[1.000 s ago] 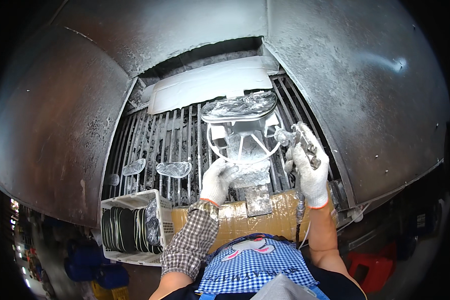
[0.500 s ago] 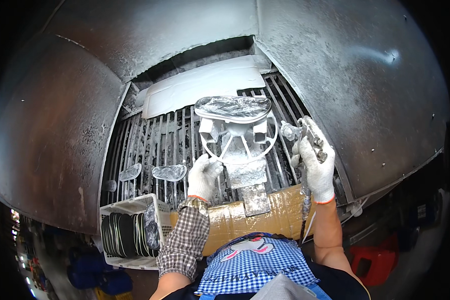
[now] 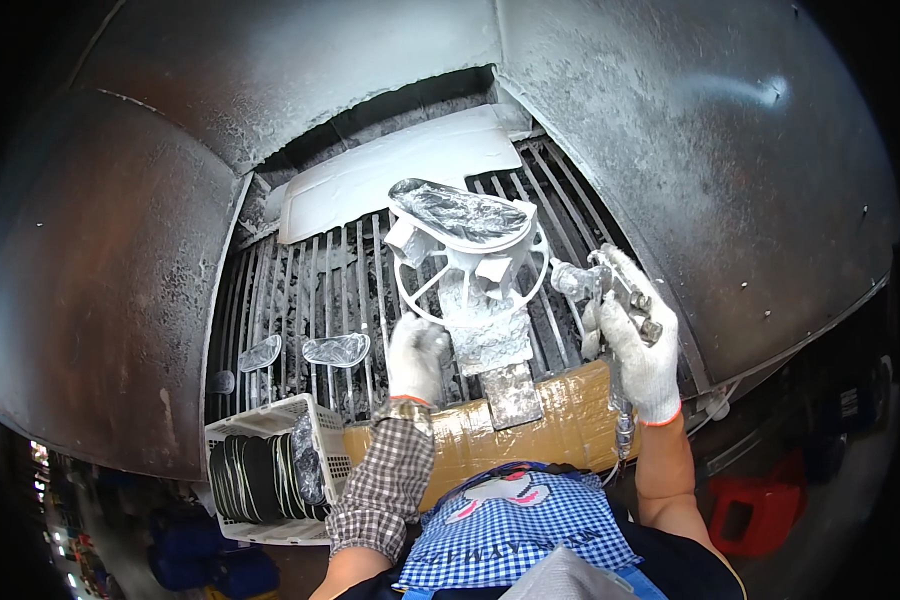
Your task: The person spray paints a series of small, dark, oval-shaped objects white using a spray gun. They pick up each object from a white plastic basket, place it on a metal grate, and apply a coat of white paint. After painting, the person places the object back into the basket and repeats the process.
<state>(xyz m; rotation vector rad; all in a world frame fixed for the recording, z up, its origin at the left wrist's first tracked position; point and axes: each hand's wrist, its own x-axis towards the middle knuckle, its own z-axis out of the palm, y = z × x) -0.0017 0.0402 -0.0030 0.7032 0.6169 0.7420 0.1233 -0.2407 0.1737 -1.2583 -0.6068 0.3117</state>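
Observation:
My left hand (image 3: 416,362), in a white knitted glove, is at the near left rim of a white spoked wheel (image 3: 465,322). Its fingertips are smeared by motion, so I cannot tell whether they grip the rim. Above the wheel, two white blocks hold up an insole-shaped piece (image 3: 462,214) with a shiny, wrinkled dark top and white edge. To the right of the wheel, my gloved right hand (image 3: 642,345) is closed round a spray gun (image 3: 582,282), its nozzle toward the wheel. A hose runs down from the gun.
White-dusted metal panels (image 3: 650,130) enclose a slatted grate (image 3: 305,285). A pale sheet (image 3: 395,165) lies at the back. Small wrapped sole-shaped pieces (image 3: 336,350) rest at the left. A white crate (image 3: 332,440) holds dark flat pieces. A tape-covered brown roll (image 3: 450,440) lies along the front edge.
The wheel's top with the insole-shaped piece has turned clockwise, its right end coming nearer me. My left hand has shifted slightly right along the rim. My right hand keeps hold of the spray gun.

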